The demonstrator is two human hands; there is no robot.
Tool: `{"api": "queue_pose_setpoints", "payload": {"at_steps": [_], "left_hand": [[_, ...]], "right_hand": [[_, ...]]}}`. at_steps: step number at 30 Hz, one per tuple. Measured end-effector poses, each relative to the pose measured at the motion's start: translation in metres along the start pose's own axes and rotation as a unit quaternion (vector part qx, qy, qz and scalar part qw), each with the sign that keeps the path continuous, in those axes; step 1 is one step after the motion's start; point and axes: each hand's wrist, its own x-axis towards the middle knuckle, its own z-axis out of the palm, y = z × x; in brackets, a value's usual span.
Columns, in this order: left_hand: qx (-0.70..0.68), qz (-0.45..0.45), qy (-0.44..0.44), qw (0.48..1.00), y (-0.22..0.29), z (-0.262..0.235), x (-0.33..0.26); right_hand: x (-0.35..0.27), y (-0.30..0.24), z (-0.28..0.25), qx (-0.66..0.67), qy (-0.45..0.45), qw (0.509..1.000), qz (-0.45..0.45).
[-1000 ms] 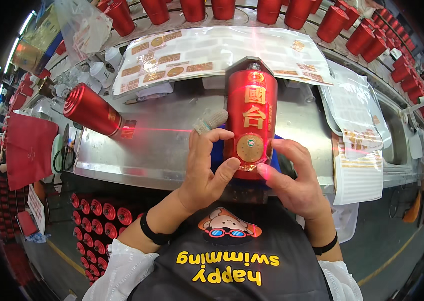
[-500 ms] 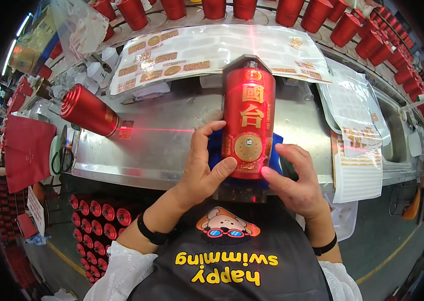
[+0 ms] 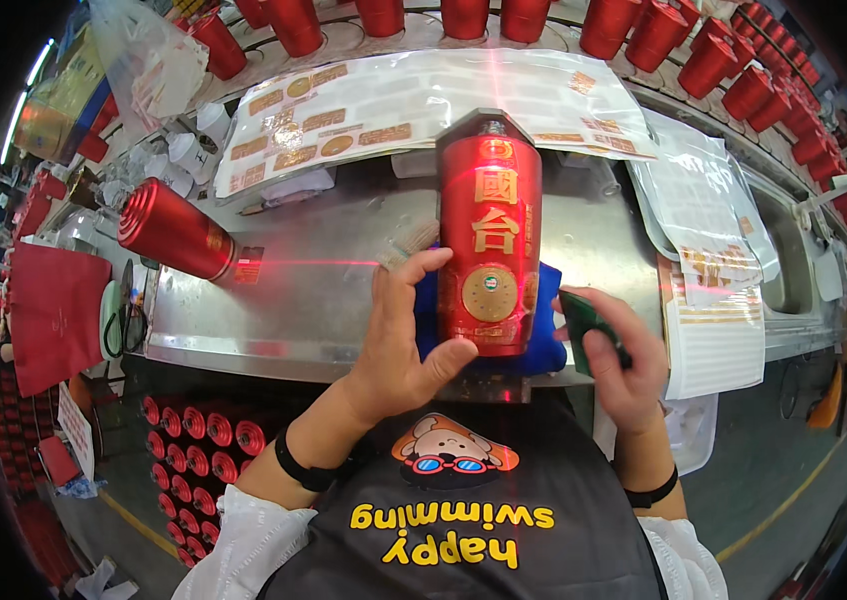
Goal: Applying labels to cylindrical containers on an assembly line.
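A tall red bottle (image 3: 488, 235) with gold characters and a round gold seal lies lengthwise on a blue pad (image 3: 547, 345) on the steel workbench (image 3: 313, 300). My left hand (image 3: 401, 335) grips its lower left side, thumb under the base and fingers along the flank. My right hand (image 3: 618, 360) is off the bottle, just to its right, and holds a small dark green tool (image 3: 588, 325) between its fingers. A red laser cross falls over the bottle's face.
A second red bottle (image 3: 175, 230) lies on its side at the left. Sheets of gold labels (image 3: 423, 100) and paper sheets (image 3: 703, 230) cover the back and right. Red bottles line the far rim (image 3: 463, 15) and fill a crate below (image 3: 203, 435).
My right hand has left the bottle's lower right side and drawn back to the right, now with the green tool in it. The left hand stays on the bottle.
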Motion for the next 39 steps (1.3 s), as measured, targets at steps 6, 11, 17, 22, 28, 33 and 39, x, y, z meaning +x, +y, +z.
{"api": "queue_pose_setpoints", "payload": {"at_steps": [6, 11, 17, 22, 28, 33, 39], "left_hand": [[0.113, 0.118, 0.002, 0.987, 0.013, -0.002, 0.011], [0.124, 0.109, -0.005, 0.986, 0.016, 0.001, 0.012], [0.132, 0.113, -0.011, 0.985, 0.012, -0.001, 0.015], [0.148, 0.118, -0.01, 0.982, 0.013, 0.0, 0.017], [0.159, 0.12, -0.021, 0.98, 0.016, -0.001, 0.023], [0.168, 0.114, -0.007, 0.979, 0.016, 0.003, 0.025], [0.192, 0.147, 0.033, 0.97, 0.014, 0.006, 0.028]], "right_hand": [[0.01, -0.002, -0.007, 0.171, -0.027, 0.961, 0.214], [0.016, 0.002, 0.0, 0.144, -0.066, 0.964, 0.215], [0.025, 0.007, 0.005, 0.198, -0.081, 0.952, 0.219], [0.027, 0.01, 0.006, 0.239, -0.088, 0.938, 0.236], [0.03, 0.014, 0.009, 0.274, -0.09, 0.93, 0.229], [0.03, 0.014, 0.008, 0.286, -0.093, 0.924, 0.235], [0.027, 0.011, 0.006, 0.173, -0.058, 0.968, 0.171]]}}
